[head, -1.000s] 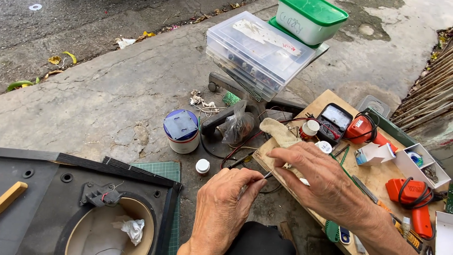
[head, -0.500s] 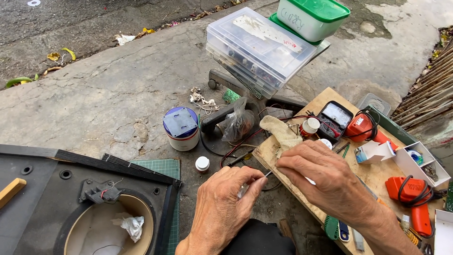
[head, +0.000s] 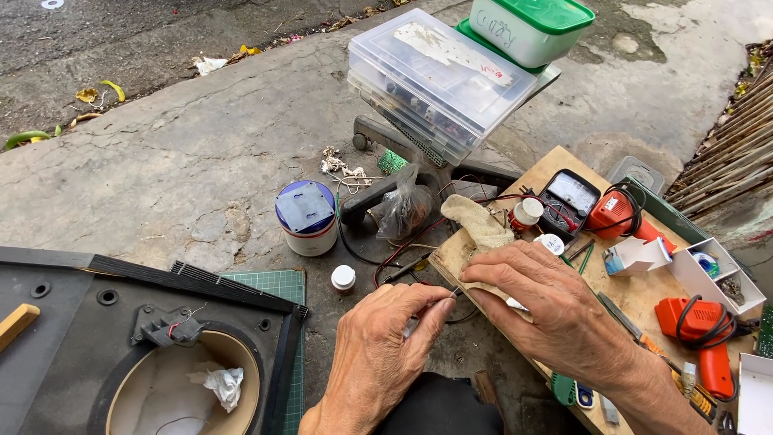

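- On a concrete pavement, my left hand (head: 378, 354) is pinched shut on a thin metal tool (head: 441, 301), thumb and forefinger gripping its shaft so that the tip points at the edge of the wooden board (head: 636, 294). I cannot tell what kind of tool it is.
- My right hand (head: 555, 310) lies palm-down on that board, fingers spread and flat, pressing on something small and pale beneath them. The hand hides most of it, so I cannot say whether the fingers are closed on it or only bear down; pressing would hold it steady for the tool.
- The tool tip meets the right fingertips at the board's near-left corner, just beside a crumpled beige cloth (head: 479, 224), likely kept close for wiping.
- Within reach on the board: an analogue multimeter (head: 570, 197) with red and black leads, an orange soldering gun (head: 616, 213) and an orange glue gun (head: 704, 326).
- Stacked clear plastic boxes (head: 439, 76) and a green-lidded tub (head: 531, 28) sit on a metal stand behind, off the ground.
- A white jar with a blue lid (head: 306, 216) and a small white-capped bottle (head: 343, 278) stand on the concrete.
- At left lies a dark speaker panel (head: 88, 322), its round opening holding crumpled paper.
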